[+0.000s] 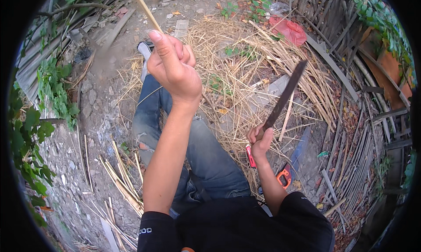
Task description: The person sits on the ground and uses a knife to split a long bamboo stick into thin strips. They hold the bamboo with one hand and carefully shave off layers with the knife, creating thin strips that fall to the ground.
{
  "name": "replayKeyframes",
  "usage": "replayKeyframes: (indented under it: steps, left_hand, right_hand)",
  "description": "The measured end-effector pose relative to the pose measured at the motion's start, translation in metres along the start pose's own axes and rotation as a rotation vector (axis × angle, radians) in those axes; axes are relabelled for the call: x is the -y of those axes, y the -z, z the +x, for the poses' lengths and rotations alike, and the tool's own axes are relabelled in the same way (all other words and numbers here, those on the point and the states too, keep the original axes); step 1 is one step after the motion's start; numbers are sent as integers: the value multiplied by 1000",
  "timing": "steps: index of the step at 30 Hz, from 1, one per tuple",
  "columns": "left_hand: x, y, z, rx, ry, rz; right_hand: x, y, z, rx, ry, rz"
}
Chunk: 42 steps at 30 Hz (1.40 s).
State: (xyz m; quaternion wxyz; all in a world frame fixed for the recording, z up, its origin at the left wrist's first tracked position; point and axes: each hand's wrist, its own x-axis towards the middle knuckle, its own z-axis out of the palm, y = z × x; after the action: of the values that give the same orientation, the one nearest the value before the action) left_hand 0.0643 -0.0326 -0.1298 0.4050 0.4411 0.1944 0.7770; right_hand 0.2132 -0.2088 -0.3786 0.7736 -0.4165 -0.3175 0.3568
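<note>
Raised in front of me, my left hand point(173, 67) is closed round the lower end of a thin, pale wooden strip point(144, 7). The strip slants up and leaves the picture at the top. To the right and lower, my right hand point(259, 141) grips a machete point(286, 94) with a long, dark blade. Its blade points up and away to the right, well apart from the strip. Most of its handle is hidden in my fingers. A red object point(250, 156) lies just below my right hand, partly covered, its kind unclear.
A saw point(284, 176) with an orange handle lies beside my right forearm. Straw-like shavings point(219, 67) cover the ground ahead, with long split strips point(302, 76) at right. More strips point(123, 181) lie at left. A red plastic bag point(287, 31) and a stick fence point(326, 15) stand beyond.
</note>
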Motion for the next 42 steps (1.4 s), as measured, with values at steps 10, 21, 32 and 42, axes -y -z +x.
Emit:
replayKeyframes:
  steps: [10, 21, 32, 42]
  left_hand:
    - [0, -7, -12, 18, 17, -29]
    - [-1, -4, -9, 36, 0, -50]
    - [-8, 25, 6, -67, -13, 13]
    - [-7, 30, -3, -25, 10, -14]
  right_hand:
    - [-51, 36, -11, -116, -1090, -283]
    - [-126, 85, -85, 37, -710, -531]
    - [17, -20, 3, 6, -239, -185]
    - [-57, 48, -32, -76, -1177, -430]
